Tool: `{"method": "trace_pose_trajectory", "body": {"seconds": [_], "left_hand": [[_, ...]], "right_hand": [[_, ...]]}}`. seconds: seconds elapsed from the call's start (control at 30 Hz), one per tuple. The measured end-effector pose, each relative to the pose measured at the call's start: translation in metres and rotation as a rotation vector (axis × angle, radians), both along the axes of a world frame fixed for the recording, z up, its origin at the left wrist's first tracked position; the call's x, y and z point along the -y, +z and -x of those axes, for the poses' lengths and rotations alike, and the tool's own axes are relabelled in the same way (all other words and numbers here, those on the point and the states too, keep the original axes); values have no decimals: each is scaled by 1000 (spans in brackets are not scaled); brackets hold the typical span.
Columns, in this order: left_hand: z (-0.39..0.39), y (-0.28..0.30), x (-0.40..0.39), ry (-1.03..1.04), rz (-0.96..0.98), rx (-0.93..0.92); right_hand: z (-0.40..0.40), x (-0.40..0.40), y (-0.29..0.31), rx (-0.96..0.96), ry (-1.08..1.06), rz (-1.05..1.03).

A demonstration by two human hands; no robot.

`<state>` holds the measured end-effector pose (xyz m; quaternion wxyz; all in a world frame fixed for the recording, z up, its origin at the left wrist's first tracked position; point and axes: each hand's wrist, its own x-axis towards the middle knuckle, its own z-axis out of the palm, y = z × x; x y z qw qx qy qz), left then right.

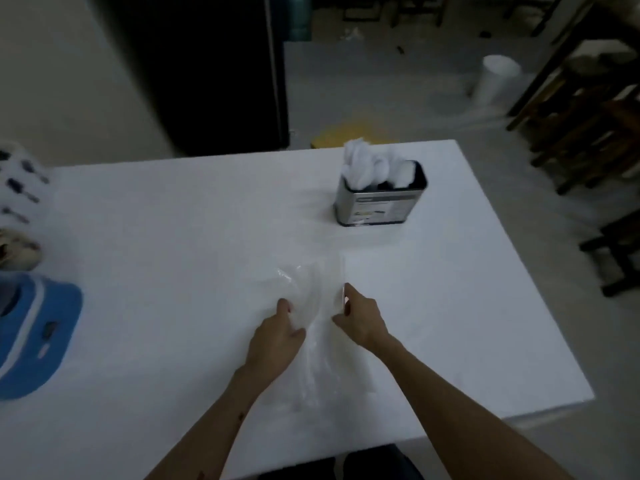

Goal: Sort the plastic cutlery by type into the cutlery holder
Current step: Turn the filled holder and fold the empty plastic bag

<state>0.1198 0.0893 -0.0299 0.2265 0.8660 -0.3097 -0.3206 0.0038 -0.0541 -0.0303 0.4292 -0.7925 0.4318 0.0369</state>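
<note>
A metal cutlery holder (377, 206) stands on the white table (173, 254) at the far right, with white plastic cutlery (370, 164) sticking out of its top. A clear plastic bag (311, 282) lies flat in front of me; what it holds is too blurred to tell. My left hand (277, 337) rests on the bag's left side with its fingers curled onto the plastic. My right hand (360, 317) pinches the bag's right edge between thumb and fingers.
A blue and white object (38, 337) sits at the table's left edge, with small dark items (20, 188) on a white sheet behind it. Dark wooden chairs (588, 116) stand off the right side. A white bucket (495, 81) is on the floor beyond.
</note>
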Motion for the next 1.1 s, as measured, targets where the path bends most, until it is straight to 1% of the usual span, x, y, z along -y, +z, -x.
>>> {"method": "trace_pose_trajectory", "body": {"seconds": [0.07, 0.2, 0.27, 0.33, 0.43, 0.53, 0.6, 0.67, 0.8, 0.9, 1.0, 1.1], "left_hand": [[34, 13, 45, -49, 85, -58], [108, 47, 146, -6, 257, -234], [149, 62, 199, -40, 364, -332], [193, 75, 251, -102, 430, -401], [258, 87, 329, -219, 476, -385], [311, 71, 401, -272, 475, -294], [337, 43, 444, -289, 398, -266], [357, 3, 480, -265, 316, -269], [380, -97, 530, -168, 114, -238], [393, -183, 558, -65, -43, -280], [402, -272, 574, 69, -176, -416], [408, -356, 576, 67, -269, -425]], "right_hand": [[39, 25, 10, 79, -68, 111], [126, 87, 44, 288, -417, 274], [168, 122, 61, 344, -572, 362], [210, 160, 72, 373, -683, 451], [266, 219, 75, 382, -801, 507], [315, 278, 58, 363, -894, 490], [342, 317, 32, 342, -940, 423], [364, 350, -2, 302, -980, 322], [386, 397, -107, 253, -1030, 98], [391, 411, -201, 149, -1077, -18], [392, 413, -290, 71, -1094, -83], [394, 409, -364, -10, -1112, -113]]}}
